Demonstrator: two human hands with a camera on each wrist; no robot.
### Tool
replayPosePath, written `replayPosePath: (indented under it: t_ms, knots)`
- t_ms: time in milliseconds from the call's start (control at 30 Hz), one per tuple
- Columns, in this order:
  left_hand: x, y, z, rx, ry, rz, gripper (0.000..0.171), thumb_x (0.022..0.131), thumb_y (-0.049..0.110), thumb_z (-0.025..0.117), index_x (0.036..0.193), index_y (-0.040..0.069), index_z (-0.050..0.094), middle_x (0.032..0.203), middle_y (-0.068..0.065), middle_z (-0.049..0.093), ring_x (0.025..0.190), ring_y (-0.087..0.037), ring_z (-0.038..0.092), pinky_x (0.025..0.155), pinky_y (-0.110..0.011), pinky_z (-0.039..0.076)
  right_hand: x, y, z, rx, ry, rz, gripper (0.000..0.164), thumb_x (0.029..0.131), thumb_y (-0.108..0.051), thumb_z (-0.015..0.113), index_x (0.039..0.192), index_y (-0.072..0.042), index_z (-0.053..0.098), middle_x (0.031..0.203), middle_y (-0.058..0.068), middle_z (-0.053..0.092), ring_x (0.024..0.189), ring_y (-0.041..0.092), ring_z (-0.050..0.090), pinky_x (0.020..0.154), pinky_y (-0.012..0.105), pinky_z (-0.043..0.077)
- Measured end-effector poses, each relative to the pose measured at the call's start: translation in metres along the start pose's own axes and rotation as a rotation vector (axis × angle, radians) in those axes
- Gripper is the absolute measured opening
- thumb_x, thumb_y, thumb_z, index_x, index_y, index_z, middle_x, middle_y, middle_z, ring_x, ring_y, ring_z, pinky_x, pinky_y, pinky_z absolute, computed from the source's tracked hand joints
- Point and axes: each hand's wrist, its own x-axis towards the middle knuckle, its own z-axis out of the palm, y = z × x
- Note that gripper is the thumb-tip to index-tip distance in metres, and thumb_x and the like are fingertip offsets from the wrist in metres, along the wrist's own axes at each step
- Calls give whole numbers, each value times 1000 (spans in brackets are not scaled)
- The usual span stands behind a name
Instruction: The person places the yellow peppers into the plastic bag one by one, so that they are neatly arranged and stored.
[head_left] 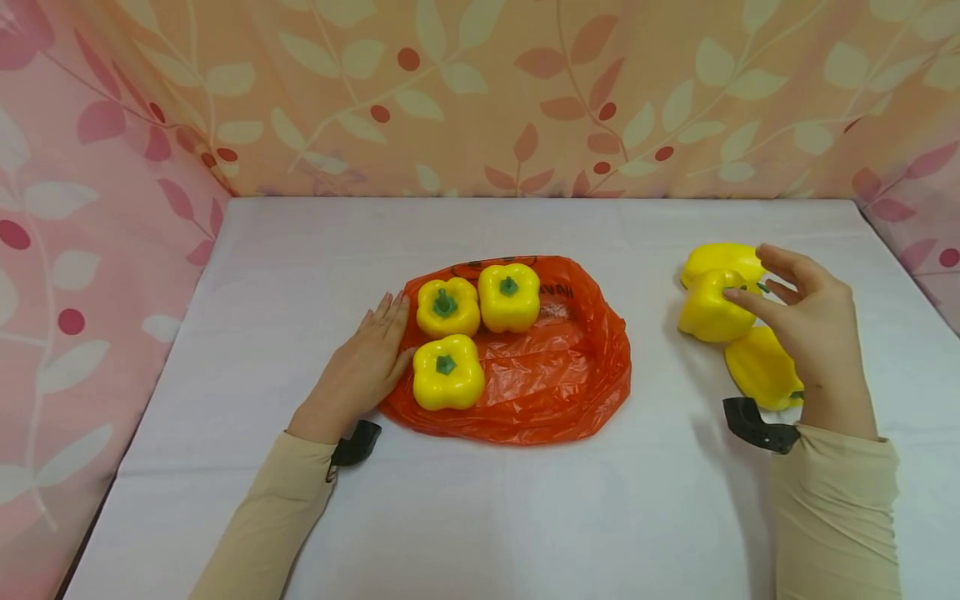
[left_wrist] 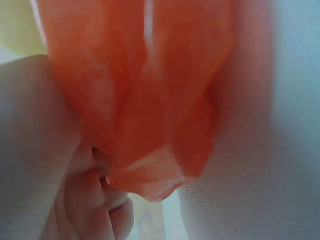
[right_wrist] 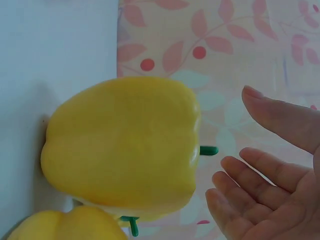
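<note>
My left hand point(head_left: 365, 367) lies at the left edge of a red plastic bag point(head_left: 555, 392), its fingers straight. On the bag stand three yellow bell peppers with green stems: a back left one point(head_left: 442, 321), a back right one point(head_left: 510, 308) and a front one point(head_left: 448, 383). Red plastic fills much of the left wrist view. Over at the right, my right hand point(head_left: 821, 325) hovers beside three more yellow bell peppers, holding nothing. In the right wrist view its thumb and fingers are spread, apart from the nearest bell pepper point(right_wrist: 125, 145) and its green stem.
A white cloth covers the table point(head_left: 480, 517). Patterned curtains point(head_left: 480, 100) stand behind it and at both sides. The right-hand peppers lie close together: one at the back point(head_left: 712, 257), one in the middle point(head_left: 712, 312), one in front point(head_left: 761, 371).
</note>
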Motion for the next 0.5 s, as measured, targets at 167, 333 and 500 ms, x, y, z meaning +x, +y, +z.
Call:
replayPosePath:
  t_ms: [167, 333, 500]
  knots:
    - [0, 0, 0, -3, 0, 3, 69, 98, 28, 48, 148, -5, 14, 154, -19, 15, 143, -30, 9, 115, -44, 12, 3, 6, -2, -30, -28, 29, 72, 86, -38, 67, 147, -14, 36, 150, -1, 35, 135, 26, 34, 106, 21, 32]
    - [0, 0, -1, -7, -5, 0, 70, 98, 28, 49, 148, -5, 14, 154, -19, 16, 143, -30, 9, 115, -45, 12, 6, 11, -3, -50, -63, 40, 75, 86, -41, 66, 147, -11, 34, 152, 4, 31, 136, 31, 31, 110, 37, 29]
    - [0, 0, -1, -13, -9, -3, 69, 98, 27, 48, 148, -5, 14, 154, -20, 15, 143, -30, 9, 114, -45, 12, 7, 15, -3, -85, -118, 27, 79, 87, -42, 64, 148, -8, 29, 153, 14, 27, 135, 39, 30, 109, 45, 28]
